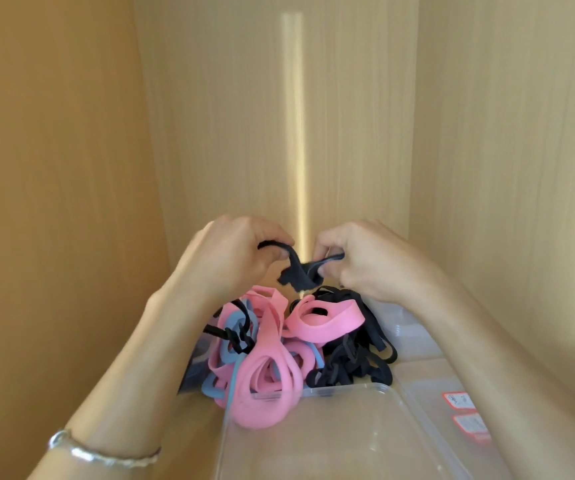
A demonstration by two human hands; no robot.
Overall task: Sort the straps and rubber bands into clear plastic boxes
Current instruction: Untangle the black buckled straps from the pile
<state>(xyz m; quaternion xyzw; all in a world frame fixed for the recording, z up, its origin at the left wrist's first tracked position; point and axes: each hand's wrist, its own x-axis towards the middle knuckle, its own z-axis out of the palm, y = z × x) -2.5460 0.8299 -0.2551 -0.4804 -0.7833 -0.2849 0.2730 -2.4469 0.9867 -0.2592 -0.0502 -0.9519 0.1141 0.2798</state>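
Note:
A black strap (pixel 296 268) hangs in the air between my two hands, above the pile. My left hand (pixel 234 254) pinches its left end and my right hand (pixel 358 258) pinches its right end. Below them lies a tangled heap: wide pink rubber bands (pixel 272 375), some blue bands (pixel 230 344) and more black straps (pixel 352 362) on the right side. A clear plastic box (pixel 348 441) stands in front of the heap, and one pink band droops over its far rim.
Wooden cabinet walls close in on the left (pixel 54 202), back (pixel 279 133) and right (pixel 521 168). More clear plastic boxes or lids (pixel 431 379) with red labels lie at the right. A silver bracelet (pixel 102 452) sits on my left wrist.

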